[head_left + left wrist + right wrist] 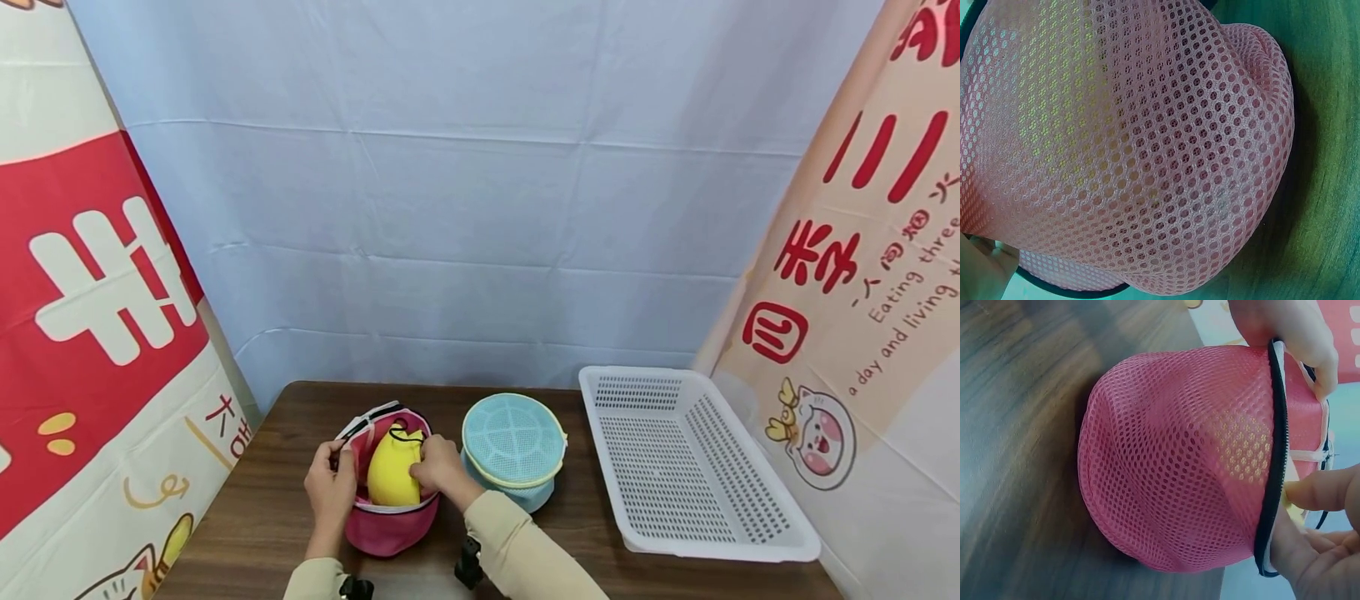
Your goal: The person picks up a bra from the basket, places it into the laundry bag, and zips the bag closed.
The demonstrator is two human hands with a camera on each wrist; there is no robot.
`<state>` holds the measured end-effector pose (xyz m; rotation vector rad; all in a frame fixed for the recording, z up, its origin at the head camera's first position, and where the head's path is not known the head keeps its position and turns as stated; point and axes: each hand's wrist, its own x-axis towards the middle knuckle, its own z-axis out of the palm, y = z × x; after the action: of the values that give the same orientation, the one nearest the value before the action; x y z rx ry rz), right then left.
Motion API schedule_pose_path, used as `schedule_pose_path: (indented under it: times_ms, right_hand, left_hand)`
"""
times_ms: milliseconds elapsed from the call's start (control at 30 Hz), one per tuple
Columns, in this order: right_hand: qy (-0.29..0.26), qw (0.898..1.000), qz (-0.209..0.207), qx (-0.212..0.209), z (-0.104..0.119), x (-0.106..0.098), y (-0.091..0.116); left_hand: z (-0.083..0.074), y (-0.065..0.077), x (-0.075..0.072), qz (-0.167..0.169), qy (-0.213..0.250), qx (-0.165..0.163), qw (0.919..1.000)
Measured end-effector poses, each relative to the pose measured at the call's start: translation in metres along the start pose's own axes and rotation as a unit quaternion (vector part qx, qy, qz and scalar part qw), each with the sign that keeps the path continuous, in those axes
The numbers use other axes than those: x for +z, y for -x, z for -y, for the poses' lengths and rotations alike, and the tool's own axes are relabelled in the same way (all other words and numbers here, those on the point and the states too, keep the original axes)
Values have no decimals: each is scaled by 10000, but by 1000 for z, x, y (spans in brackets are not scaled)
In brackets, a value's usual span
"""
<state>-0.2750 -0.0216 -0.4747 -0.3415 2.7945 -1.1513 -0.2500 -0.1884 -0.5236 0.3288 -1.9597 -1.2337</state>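
A pink mesh laundry bag (392, 533) stands on the table with its black-zippered mouth open. Inside it, partly above the rim, sits a yellow rounded cloth item (392, 475) with thin black cord at its top; its exact kind cannot be told. My left hand (332, 492) grips the bag's rim on the left side. From the right, my right hand (444, 468) pinches the yellow item's edge between thumb and fingers, just inside the mouth. In the right wrist view, yellow shows through the pink mesh (1160, 444), and the item's lower part is hidden behind it.
Right of the pink bag stands a light blue round mesh bag (514, 439) with a yellow-edged lid. A white perforated plastic basket (607, 467) lies at the right of the brown wooden table (262, 500). Cloth hangs at the back and both sides.
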Motion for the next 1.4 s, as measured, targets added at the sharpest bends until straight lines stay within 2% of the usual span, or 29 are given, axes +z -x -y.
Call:
schedule_pose_path:
  times_ms: [100, 167, 333, 400, 433, 467, 533, 633, 733, 800, 900, 1167, 1400]
  right_hand:
    - [-728, 9973, 108, -58, 0, 1, 0]
    - [-1378, 9902, 223, -34, 0, 3, 0]
    - [-2988, 9526, 531, 213, 2, 6, 0]
    - [-3308, 9412, 603, 329, 1, 8, 0]
    - [-3342, 9396, 615, 400, 0, 10, -1]
    - [-3254, 9427, 611, 411, -1, 11, -1]
    - [-2821, 9572, 519, 388, -2, 13, -2]
    - [-1627, 9857, 303, 315, -3, 16, -4]
    - [-491, 9982, 125, 318, -2, 16, -8]
    - [35, 9993, 67, 371, -1, 15, -10]
    - [511, 9980, -29, 372, 1, 13, -10]
    - [1285, 9912, -305, 51, -2, 12, -7]
    - [1163, 9929, -209, -111, -4, 10, -5]
  left_hand:
    - [0, 1, 0, 33, -22, -24, 10000]
    - [0, 1, 1, 74, -35, -55, 10000]
    - [0, 1, 1, 103, -42, -138, 9998]
    - [0, 1, 1, 97, -38, -146, 9998]
    - [0, 0, 1, 98, -23, -149, 9998]
    - [0, 0, 0, 97, -11, -147, 9998]
    - [-1, 0, 0, 92, 3, -169, 9998]
    - [-1, 1, -1, 109, -17, -199, 9997]
    - [-2, 1, -1, 141, -21, -210, 9997]
    - [-2, 1, -1, 147, 1, -204, 9997]
    - [-3, 1, -2, 129, 16, -187, 9997]
    - [-6, 1, -3, 78, 51, -109, 9999]
    - [-6, 0, -2, 108, 66, -143, 9998]
